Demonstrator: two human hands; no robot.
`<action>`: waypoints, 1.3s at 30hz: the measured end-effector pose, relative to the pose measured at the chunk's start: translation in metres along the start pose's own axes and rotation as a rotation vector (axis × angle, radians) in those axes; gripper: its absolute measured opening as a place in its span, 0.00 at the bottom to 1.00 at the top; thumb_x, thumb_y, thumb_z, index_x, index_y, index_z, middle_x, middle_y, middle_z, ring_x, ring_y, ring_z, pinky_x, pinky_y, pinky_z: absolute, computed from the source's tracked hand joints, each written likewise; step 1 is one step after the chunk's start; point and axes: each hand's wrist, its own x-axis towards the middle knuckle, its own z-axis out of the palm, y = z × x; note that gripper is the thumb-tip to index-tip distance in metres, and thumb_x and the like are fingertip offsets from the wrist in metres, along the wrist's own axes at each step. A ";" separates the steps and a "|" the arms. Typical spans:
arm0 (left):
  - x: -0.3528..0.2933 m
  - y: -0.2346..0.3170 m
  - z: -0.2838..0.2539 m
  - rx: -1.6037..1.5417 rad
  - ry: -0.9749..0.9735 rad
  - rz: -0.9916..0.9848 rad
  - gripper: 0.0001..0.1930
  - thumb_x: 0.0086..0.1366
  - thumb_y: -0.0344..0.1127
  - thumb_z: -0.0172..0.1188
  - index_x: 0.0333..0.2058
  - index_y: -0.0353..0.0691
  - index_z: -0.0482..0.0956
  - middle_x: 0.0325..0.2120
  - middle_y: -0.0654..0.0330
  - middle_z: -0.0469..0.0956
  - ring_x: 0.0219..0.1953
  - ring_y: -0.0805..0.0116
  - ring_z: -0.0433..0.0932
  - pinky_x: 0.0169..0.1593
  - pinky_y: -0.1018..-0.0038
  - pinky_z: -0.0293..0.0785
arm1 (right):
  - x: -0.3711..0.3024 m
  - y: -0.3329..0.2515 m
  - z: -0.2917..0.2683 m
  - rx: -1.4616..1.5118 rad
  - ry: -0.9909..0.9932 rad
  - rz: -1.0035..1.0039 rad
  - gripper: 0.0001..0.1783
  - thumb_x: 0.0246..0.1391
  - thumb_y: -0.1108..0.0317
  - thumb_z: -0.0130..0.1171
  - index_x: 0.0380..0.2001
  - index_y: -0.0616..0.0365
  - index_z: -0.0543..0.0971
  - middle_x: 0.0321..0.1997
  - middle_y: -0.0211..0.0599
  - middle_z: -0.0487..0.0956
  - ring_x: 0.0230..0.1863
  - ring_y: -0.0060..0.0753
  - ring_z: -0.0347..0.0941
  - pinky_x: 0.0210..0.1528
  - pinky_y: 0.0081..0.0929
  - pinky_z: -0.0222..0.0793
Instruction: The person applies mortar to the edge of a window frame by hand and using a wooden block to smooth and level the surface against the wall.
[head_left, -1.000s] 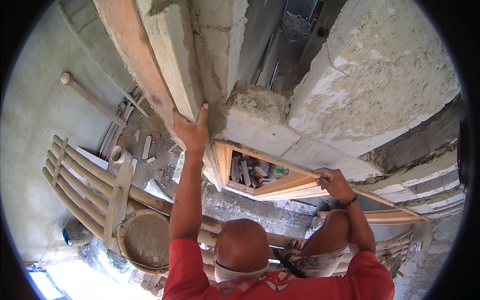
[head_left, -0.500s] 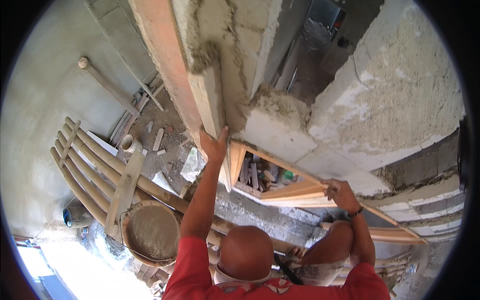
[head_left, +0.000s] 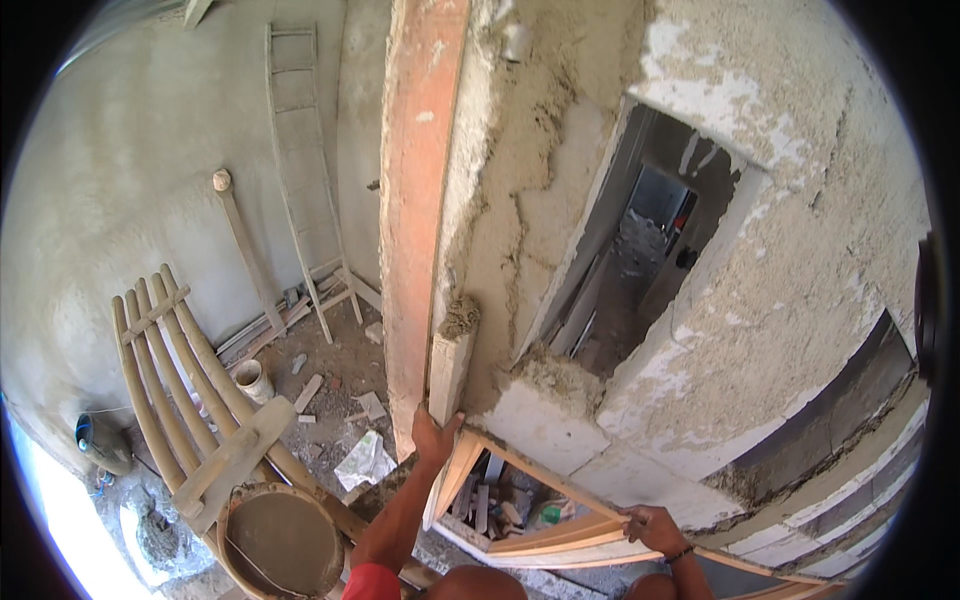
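Observation:
My left hand [head_left: 436, 438] is closed around a long wooden batten [head_left: 453, 372] laid lengthwise on a wall edge. A lump of wet mortar [head_left: 460, 316] sits at the batten's far end. Beside it runs an orange-faced board [head_left: 415, 200] along the same edge, next to rough grey mortar [head_left: 530, 190]. At the right, the fingers of my right hand [head_left: 655, 530] are curled over the edge of a light-brown wooden frame [head_left: 575, 500] below the wall. Part of that frame is hidden by the wall and my hand.
Left of me, a platform of round poles [head_left: 190, 370] carries a plank [head_left: 240, 455] and a round tub of wet mortar [head_left: 280, 540]. A ladder [head_left: 300, 170] leans on the far wall. A bucket [head_left: 252, 380] and rubble lie on the floor. The wall has a rectangular opening [head_left: 640, 240].
The view has tilted up, so the wall and its opening show more fully and my body less. Both hands keep their holds on the batten and the frame.

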 end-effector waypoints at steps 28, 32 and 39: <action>0.062 0.089 -0.022 0.006 0.350 0.125 0.31 0.52 0.52 0.75 0.39 0.29 0.75 0.34 0.40 0.77 0.39 0.38 0.77 0.43 0.52 0.72 | -0.033 0.003 -0.013 0.048 -0.013 0.033 0.19 0.59 0.70 0.65 0.51 0.66 0.80 0.29 0.39 0.84 0.27 0.23 0.80 0.32 0.22 0.76; 0.045 0.073 -0.018 0.079 0.229 -0.061 0.31 0.54 0.50 0.75 0.45 0.30 0.76 0.39 0.41 0.79 0.44 0.41 0.79 0.48 0.55 0.72 | -0.035 0.017 -0.018 0.043 -0.011 0.076 0.19 0.58 0.69 0.65 0.51 0.66 0.80 0.29 0.38 0.84 0.27 0.22 0.80 0.32 0.22 0.76; -0.006 0.036 0.006 -0.013 0.182 -0.001 0.29 0.50 0.50 0.77 0.38 0.31 0.76 0.36 0.43 0.77 0.41 0.39 0.76 0.45 0.52 0.72 | -0.028 0.015 -0.017 -0.016 -0.051 0.104 0.20 0.60 0.72 0.62 0.54 0.70 0.78 0.31 0.39 0.84 0.29 0.23 0.80 0.34 0.22 0.78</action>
